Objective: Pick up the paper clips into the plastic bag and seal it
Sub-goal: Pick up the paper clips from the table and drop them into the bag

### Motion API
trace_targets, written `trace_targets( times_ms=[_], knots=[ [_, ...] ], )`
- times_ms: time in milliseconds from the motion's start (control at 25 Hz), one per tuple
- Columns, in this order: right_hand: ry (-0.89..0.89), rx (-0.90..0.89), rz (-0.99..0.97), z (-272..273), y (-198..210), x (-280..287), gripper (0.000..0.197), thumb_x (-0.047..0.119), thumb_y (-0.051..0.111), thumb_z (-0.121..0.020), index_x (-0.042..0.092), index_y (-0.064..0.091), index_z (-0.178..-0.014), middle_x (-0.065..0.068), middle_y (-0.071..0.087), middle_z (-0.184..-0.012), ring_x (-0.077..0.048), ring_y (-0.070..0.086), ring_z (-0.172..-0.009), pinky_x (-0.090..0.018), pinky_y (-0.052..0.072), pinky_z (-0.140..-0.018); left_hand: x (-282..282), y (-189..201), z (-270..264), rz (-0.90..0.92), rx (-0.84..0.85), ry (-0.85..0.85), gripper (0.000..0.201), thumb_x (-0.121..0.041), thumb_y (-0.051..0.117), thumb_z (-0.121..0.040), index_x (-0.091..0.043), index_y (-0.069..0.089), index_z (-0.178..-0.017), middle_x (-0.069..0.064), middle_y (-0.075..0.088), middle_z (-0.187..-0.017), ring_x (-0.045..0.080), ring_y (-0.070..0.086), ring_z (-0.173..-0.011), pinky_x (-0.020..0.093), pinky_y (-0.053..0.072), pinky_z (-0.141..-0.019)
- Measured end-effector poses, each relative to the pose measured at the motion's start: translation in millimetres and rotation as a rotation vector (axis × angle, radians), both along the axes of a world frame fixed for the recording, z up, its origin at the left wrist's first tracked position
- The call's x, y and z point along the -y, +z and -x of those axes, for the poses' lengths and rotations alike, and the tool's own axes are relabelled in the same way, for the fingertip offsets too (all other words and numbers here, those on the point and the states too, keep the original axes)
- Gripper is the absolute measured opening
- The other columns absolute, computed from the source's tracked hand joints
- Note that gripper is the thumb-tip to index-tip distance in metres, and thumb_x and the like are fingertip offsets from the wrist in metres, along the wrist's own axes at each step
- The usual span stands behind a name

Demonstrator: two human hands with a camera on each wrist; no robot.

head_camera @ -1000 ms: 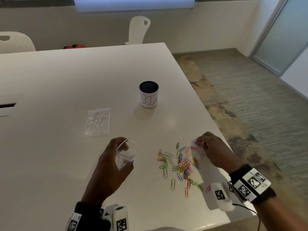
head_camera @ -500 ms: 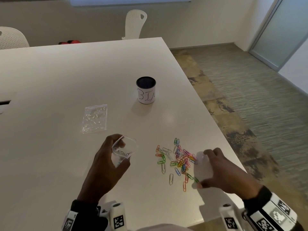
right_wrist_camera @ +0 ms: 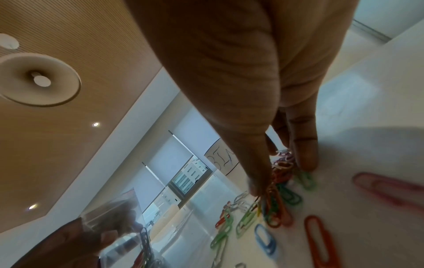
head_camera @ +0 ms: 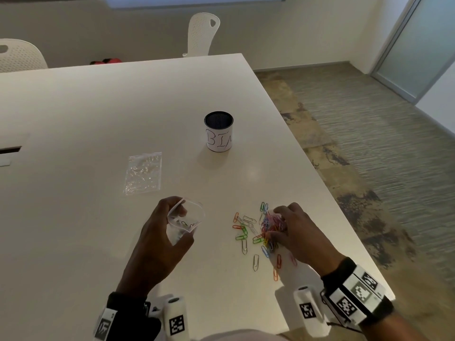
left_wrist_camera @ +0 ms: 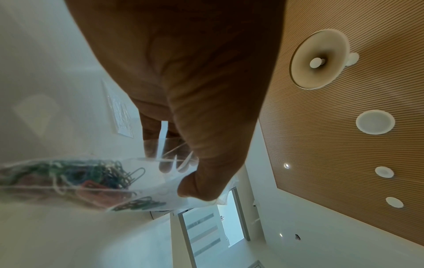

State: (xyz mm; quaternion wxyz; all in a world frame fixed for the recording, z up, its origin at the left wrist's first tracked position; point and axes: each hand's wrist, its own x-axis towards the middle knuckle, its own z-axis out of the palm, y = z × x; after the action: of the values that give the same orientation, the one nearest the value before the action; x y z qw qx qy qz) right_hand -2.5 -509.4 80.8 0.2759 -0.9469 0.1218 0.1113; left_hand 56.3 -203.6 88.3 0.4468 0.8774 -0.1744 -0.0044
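Coloured paper clips lie scattered on the white table near its right edge. My right hand sits on the thick part of the pile, thumb and fingers curled round a bunch of clips. In the right wrist view the right hand encloses that cluster, with loose clips around it. To the left, my left hand holds a small clear plastic bag with its mouth open. The left wrist view shows several clips inside the bag, pinched by the left hand.
A second clear bag lies flat further back on the table. A dark cup with a white label reading BIN stands behind the clips. The table's right edge runs close by my right hand. White chairs stand at the far side.
My right hand went from the pile's far side to its near side, sweeping clips together, and now curls round the bunch. The left hand keeps holding the open bag in place.
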Motion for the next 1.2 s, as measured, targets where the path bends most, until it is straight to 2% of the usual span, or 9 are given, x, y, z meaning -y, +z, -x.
trace_targets(
  times_ms=[280,480,600,680,800,920,1000,1080,1200],
  knots=[
    [0.086,0.072,0.084,-28,-1,-21,0.019,0.024,0.064,-0.099,0.015,0.070,-0.114,-0.003,0.058,-0.112,-0.019,0.065,-0.093,-0.025,0.054,-0.080,0,0,-3,-0.005,-0.018,0.007,0.055,-0.013,0.082,-0.084,-0.034,0.050,-0.124,-0.017,0.063,-0.111,0.003,0.063,-0.107,0.019,0.048,-0.085],
    [0.124,0.099,0.086,-49,2,-20,0.013,0.012,0.066,-0.095,0.010,0.079,-0.097,-0.006,0.070,-0.103,-0.019,0.071,-0.084,-0.026,0.061,-0.073,1,-1,-5,-0.008,-0.024,0.007,0.057,-0.014,0.081,-0.084,-0.035,0.049,-0.126,-0.017,0.063,-0.113,0.004,0.063,-0.108,0.016,0.047,-0.086],
    [0.139,0.127,0.024,-56,8,-10,0.011,0.007,0.073,-0.090,0.012,0.082,-0.094,-0.003,0.078,-0.095,-0.007,0.070,-0.077,-0.011,0.055,-0.068,1,-1,-6,-0.003,-0.031,0.004,0.057,-0.013,0.081,-0.084,-0.035,0.049,-0.126,-0.016,0.062,-0.114,0.008,0.063,-0.110,0.011,0.044,-0.086],
    [0.105,0.142,-0.103,-59,13,-5,0.009,0.008,0.079,-0.086,0.014,0.082,-0.091,0.001,0.080,-0.089,-0.001,0.070,-0.072,-0.007,0.052,-0.069,3,-2,-6,-0.001,-0.039,0.001,0.058,-0.013,0.081,-0.084,-0.036,0.049,-0.126,-0.016,0.062,-0.115,0.008,0.063,-0.111,0.011,0.045,-0.085],
    [0.023,0.141,-0.468,-57,33,-11,0.006,0.009,0.081,-0.085,0.011,0.082,-0.090,-0.004,0.081,-0.080,-0.014,0.078,-0.075,-0.020,0.061,-0.076,8,-1,-6,0.005,-0.043,0.001,0.058,-0.009,0.078,-0.083,-0.036,0.048,-0.125,-0.016,0.062,-0.115,0.007,0.063,-0.108,0.005,0.044,-0.082],
    [0.075,0.163,-0.709,-58,63,-34,0.011,0.011,0.081,-0.084,0.008,0.080,-0.095,-0.006,0.081,-0.082,-0.021,0.079,-0.079,-0.022,0.061,-0.076,10,-2,-6,0.015,-0.034,0.000,0.059,-0.008,0.077,-0.081,-0.036,0.048,-0.125,-0.015,0.062,-0.114,0.007,0.063,-0.105,0.005,0.046,-0.080],
    [0.209,0.205,-0.654,-63,78,-55,0.013,0.015,0.080,-0.085,0.011,0.080,-0.097,-0.002,0.081,-0.085,-0.014,0.078,-0.080,-0.022,0.062,-0.081,9,-2,-6,0.018,-0.034,-0.003,0.059,-0.009,0.077,-0.082,-0.036,0.048,-0.125,-0.016,0.061,-0.115,0.006,0.063,-0.106,0.010,0.049,-0.082],
    [0.354,0.275,-0.490,-69,85,-77,0.012,0.017,0.080,-0.087,0.015,0.080,-0.099,0.004,0.080,-0.087,-0.005,0.076,-0.080,-0.019,0.061,-0.083,9,-2,-6,0.020,-0.041,-0.007,0.058,-0.010,0.078,-0.083,-0.036,0.048,-0.125,-0.016,0.061,-0.115,0.006,0.064,-0.106,0.016,0.053,-0.082],
    [0.505,0.350,-0.323,-76,85,-101,0.011,0.017,0.078,-0.089,0.018,0.080,-0.100,0.007,0.079,-0.091,-0.001,0.073,-0.079,-0.018,0.060,-0.078,10,-1,-6,0.030,-0.068,-0.004,0.058,-0.010,0.077,-0.083,-0.033,0.047,-0.127,-0.012,0.063,-0.116,0.006,0.065,-0.103,0.012,0.053,-0.079]
  ],
)
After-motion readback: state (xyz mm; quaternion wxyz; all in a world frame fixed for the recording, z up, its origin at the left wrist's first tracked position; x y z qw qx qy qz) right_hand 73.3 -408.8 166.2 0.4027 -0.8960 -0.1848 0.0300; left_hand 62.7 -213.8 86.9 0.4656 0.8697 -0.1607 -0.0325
